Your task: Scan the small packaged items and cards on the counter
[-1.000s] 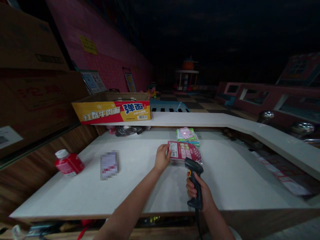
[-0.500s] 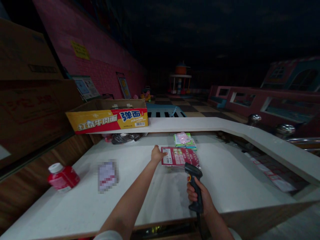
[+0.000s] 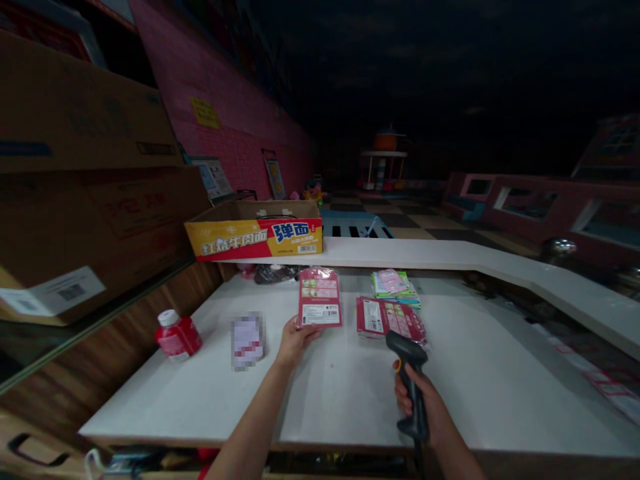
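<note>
My left hand (image 3: 296, 341) grips the lower edge of a pink-red flat packet (image 3: 320, 298) in clear wrap, with a white barcode label along its bottom. My right hand (image 3: 417, 395) is wrapped round the handle of a black barcode scanner (image 3: 411, 373), whose head points forward and left; its cord runs down out of view. Just beyond the scanner lies a stack of similar pink-red packets (image 3: 387, 318) on the white counter (image 3: 345, 387). Behind that stack is a smaller pile of green, blue and pink packets (image 3: 395, 283).
A red bottle with a white cap (image 3: 177, 335) and a blurred-out card (image 3: 247, 340) sit on the left. A yellow and red carton (image 3: 255, 237) rests on the raised ledge (image 3: 400, 252). Large brown boxes (image 3: 100, 193) are stacked at the far left. Dark fabric or bag lies under the ledge.
My left hand has lifted one pink-red packet off the stack and carried it left, turning its label toward me. My right hand still holds the scanner. The view has turned left.
</note>
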The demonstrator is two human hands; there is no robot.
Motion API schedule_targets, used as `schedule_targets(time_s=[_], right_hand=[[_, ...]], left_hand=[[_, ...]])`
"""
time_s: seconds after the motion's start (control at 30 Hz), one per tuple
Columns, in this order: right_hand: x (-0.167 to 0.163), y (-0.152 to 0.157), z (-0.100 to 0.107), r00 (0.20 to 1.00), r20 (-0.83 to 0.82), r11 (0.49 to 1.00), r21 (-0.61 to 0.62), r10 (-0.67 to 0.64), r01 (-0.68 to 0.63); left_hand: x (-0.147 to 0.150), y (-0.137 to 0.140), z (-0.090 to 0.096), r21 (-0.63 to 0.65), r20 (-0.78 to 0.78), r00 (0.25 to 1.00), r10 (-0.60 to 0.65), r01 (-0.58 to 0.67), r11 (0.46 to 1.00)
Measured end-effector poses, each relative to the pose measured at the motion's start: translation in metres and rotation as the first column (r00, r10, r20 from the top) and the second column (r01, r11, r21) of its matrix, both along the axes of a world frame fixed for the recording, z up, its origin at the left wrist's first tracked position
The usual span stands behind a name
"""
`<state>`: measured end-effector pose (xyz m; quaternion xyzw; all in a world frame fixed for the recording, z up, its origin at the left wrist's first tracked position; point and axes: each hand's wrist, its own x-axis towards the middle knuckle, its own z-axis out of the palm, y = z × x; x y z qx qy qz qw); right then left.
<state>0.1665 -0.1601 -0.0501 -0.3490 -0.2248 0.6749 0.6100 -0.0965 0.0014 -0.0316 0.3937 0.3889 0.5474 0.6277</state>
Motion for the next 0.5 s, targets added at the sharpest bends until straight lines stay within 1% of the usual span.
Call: schedule_targets(time_s=[0.1,0.17,0.23,0.33,0.4,0.5], right_hand=[[-0.023,0.006,0.020,0.978,0.209,0.999,-0.041,-0.020,0.029],[-0.041,0.009,0.033,0.948,0.318,0.998,-0.055,-0.024,0.043],[-0.057,0.013,0.043,0.916,0.399,0.999,-0.032,-0.023,0.039],[-0.072,0.017,0.051,0.865,0.502,1.000,-0.002,-0.017,0.021],[-0.077,0.019,0.053,0.845,0.535,1.000,0.013,-0.021,0.017],[-0.078,0.020,0.054,0.835,0.548,0.999,0.023,-0.041,0.035]], left_hand=[[0.005,-0.001,-0.015,0.120,0.035,0.983,0.178,-0.181,0.976],[0.007,0.001,-0.023,0.152,0.034,0.971,0.235,-0.238,0.959],[0.008,0.002,-0.026,0.163,0.030,0.968,0.251,-0.252,0.954],[0.007,0.001,-0.027,0.172,0.039,0.968,0.250,-0.253,0.952],[0.007,-0.001,-0.026,0.176,0.046,0.968,0.245,-0.249,0.952],[0.008,-0.001,-0.026,0.173,0.048,0.968,0.246,-0.250,0.953]])
